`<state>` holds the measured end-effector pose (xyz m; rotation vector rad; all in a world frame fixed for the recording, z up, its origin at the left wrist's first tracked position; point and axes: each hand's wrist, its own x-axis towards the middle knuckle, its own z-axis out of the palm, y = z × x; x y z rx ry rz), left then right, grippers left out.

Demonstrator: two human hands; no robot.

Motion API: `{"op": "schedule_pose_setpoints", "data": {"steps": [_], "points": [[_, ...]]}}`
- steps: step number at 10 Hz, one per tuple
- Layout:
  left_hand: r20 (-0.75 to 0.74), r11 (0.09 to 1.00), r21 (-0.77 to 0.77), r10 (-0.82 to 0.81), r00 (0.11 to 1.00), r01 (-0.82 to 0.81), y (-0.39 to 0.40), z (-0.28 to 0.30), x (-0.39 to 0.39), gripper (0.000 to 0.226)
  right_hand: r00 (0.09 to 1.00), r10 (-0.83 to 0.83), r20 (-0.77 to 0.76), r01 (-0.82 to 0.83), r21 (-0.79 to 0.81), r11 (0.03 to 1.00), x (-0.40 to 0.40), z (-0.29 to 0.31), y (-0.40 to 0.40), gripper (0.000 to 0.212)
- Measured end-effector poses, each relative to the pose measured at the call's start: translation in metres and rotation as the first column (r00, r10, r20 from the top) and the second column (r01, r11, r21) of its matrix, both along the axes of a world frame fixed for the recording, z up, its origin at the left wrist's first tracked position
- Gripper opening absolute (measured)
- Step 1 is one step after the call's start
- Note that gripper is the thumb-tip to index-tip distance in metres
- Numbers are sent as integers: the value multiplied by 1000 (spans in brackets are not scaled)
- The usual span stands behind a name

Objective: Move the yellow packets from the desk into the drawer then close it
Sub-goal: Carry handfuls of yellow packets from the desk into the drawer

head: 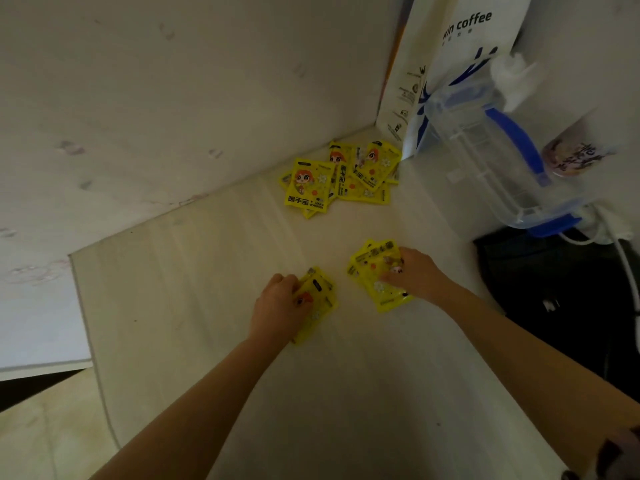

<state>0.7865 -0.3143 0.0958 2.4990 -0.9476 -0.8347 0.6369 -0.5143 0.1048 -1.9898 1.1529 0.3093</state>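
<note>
Several yellow hand-warmer packets (341,174) lie in a loose pile at the back of the pale desk (207,289), close to the wall. My left hand (278,306) grips a small bunch of yellow packets (320,299) near the middle of the desk, thumb curled over them. My right hand (415,275) holds another small stack of yellow packets (374,271) just to the right, thumb on top. Both stacks sit at desk level. No drawer is in view.
A white coffee paper bag (446,57) stands at the back right. In front of it is a clear plastic jug with a blue handle (495,154). A dark object (554,292) and a white cable (620,251) lie at the right. The desk's left edge drops to the floor.
</note>
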Motion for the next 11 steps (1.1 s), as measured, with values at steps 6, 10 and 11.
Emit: {"op": "schedule_pose_setpoints", "data": {"steps": [6, 10, 11], "points": [[-327, 814, -288, 411, 851, -504, -183, 10, 122, 16, 693, -691, 208, 645, 250, 722, 137, -10, -133, 28], [-208, 812, -292, 462, 862, -506, -180, -12, 120, 18, 684, -679, 267, 661, 166, 732, 142, -18, -134, 28], [-252, 783, -287, 494, 832, -552, -174, -10, 115, 19, 671, -683, 289, 667, 169, 726, 143, -19, -132, 38]]}}
